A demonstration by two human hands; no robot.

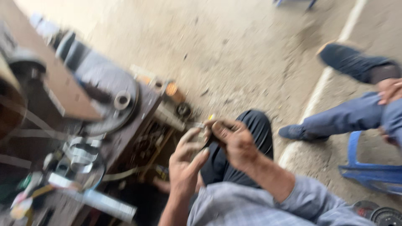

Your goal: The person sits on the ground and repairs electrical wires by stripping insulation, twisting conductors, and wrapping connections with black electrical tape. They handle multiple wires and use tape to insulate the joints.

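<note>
Small metal part (pixel 200 133), blurred, pinched between left hand (pixel 186 161), right hand (pixel 234 140).

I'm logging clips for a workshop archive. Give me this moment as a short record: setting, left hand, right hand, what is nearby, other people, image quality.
setting: concrete floor, cluttered workbench at left
left hand: raised, fingers around a small metal part
right hand: closed on the same part from the other side
nearby: round metal disc with a hub, knee in dark trousers
other people: a seated person's legs on a blue stool at right
image quality: motion blur; the part's kind cannot be told
</note>
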